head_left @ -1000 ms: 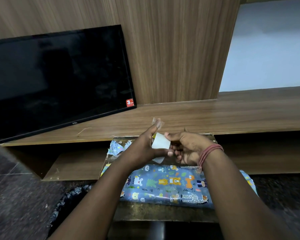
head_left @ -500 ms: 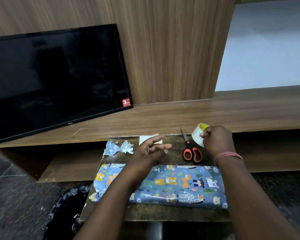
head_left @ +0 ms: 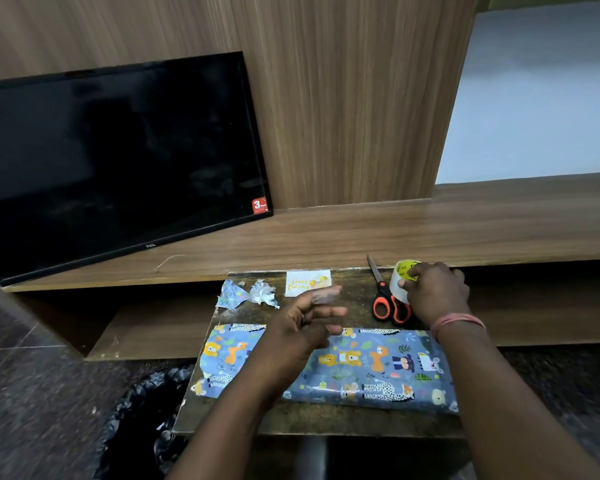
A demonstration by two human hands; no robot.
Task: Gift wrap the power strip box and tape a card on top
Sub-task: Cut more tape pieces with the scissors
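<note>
black bin liner (head_left: 146, 410) sits low and left of the left hand. two crumpled paper scraps (head_left: 246, 294) lie just beyond that hand's left side. left hand (head_left: 302, 332) hovers over the wrapped box (head_left: 361, 368), fingers spread, a clear tape strip (head_left: 321, 296) apparently stuck to its fingertip. box is fully covered in glossy blue animal-print paper, flat and oblong; wrapping judged done. birthday card (head_left: 308, 283), small, white, matte, lies just beyond the fingertips on the worn tabletop (head_left: 326, 420), not yet on the box. orange-handled scissors (head_left: 385, 299) lie just left of the right hand (head_left: 433, 292), which grips the tape roll (head_left: 400, 284).
</note>
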